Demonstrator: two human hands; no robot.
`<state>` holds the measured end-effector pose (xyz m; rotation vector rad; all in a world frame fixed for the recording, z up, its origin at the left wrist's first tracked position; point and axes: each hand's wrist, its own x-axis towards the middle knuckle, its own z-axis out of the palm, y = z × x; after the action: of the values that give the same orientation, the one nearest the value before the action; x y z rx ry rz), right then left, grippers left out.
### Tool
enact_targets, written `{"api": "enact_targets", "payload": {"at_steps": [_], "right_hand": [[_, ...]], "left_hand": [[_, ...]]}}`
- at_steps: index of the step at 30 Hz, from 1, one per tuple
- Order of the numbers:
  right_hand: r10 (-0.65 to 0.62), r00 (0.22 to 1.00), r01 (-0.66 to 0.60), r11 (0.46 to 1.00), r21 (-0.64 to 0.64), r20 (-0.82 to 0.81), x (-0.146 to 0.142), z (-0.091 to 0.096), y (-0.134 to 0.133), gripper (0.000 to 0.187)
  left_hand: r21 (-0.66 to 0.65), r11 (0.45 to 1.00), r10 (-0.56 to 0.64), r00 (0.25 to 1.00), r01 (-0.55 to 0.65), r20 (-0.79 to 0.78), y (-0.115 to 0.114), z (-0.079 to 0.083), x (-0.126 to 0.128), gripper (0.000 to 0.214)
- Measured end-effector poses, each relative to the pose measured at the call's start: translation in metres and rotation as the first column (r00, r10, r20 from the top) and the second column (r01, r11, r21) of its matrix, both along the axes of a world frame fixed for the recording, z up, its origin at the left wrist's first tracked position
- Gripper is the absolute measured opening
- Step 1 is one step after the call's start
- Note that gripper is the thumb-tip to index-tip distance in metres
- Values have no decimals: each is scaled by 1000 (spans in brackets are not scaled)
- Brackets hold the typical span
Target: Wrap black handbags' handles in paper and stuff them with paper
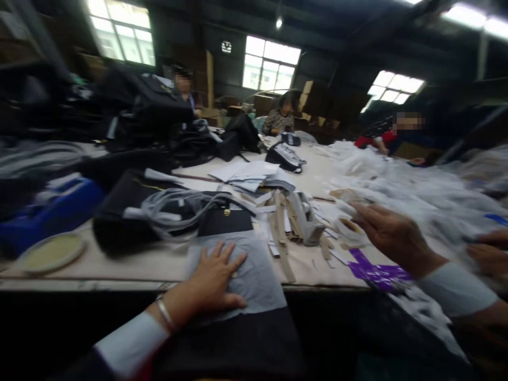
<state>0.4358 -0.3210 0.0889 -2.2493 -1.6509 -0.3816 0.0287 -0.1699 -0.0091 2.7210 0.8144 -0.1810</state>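
Observation:
My left hand (218,275) lies flat with fingers spread on a sheet of thin white tissue paper (262,275). The paper covers part of a black bag-like piece (234,338) that hangs over the table's front edge. A small gold clasp (227,212) shows on black material beyond the paper. Over the table at right, my right hand (391,238) has its fingers drawn together, pointing left; a pale bit at the fingertips is too blurred to name. Just below those fingertips sits a roll of tape (349,231).
Grey coiled cords (178,209) lie on a black bag (119,211). At left are a blue tape dispenser (51,211) and a round yellowish lid (53,253). Paper strips (281,222), a paper stack (254,174) and white plastic (397,180) cover the table. Co-workers sit beyond; another person's hand (490,256) is at right.

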Motion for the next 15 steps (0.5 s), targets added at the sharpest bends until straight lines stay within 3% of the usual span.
{"api": "enact_targets", "payload": {"at_steps": [1, 2, 4, 6, 8, 10, 12, 15], "right_hand": [[210, 976, -207, 977, -45, 60, -32, -4, 20, 47], [347, 933, -339, 936, -91, 98, -64, -8, 39, 46], [564, 816, -539, 821, -190, 125, -126, -17, 73, 46], [704, 701, -666, 703, -250, 114, -178, -27, 102, 49], [764, 640, -720, 631, -288, 74, -215, -35, 128, 42], [774, 633, -737, 600, -310, -7, -240, -44, 151, 23], [761, 643, -742, 591, -315, -86, -256, -55, 171, 10], [743, 651, -749, 596, -290, -156, -266, -78, 193, 13]], "left_hand": [[0, 1000, -6, 1000, 6, 26, 0, 0, -2, 108], [3, 1000, -5, 999, 5, 45, -1, -2, -4, 104], [18, 1000, -3, 997, 1, 79, -2, -5, -7, 96], [39, 999, -9, 993, 4, 118, -5, -7, -9, 90], [58, 998, -20, 987, 11, 158, -8, -9, -11, 89], [70, 998, -23, 981, 10, 193, -10, -10, -14, 88], [76, 997, -18, 974, 1, 226, -10, -11, -16, 87], [82, 997, -11, 967, -10, 256, -10, -12, -20, 89]]}}
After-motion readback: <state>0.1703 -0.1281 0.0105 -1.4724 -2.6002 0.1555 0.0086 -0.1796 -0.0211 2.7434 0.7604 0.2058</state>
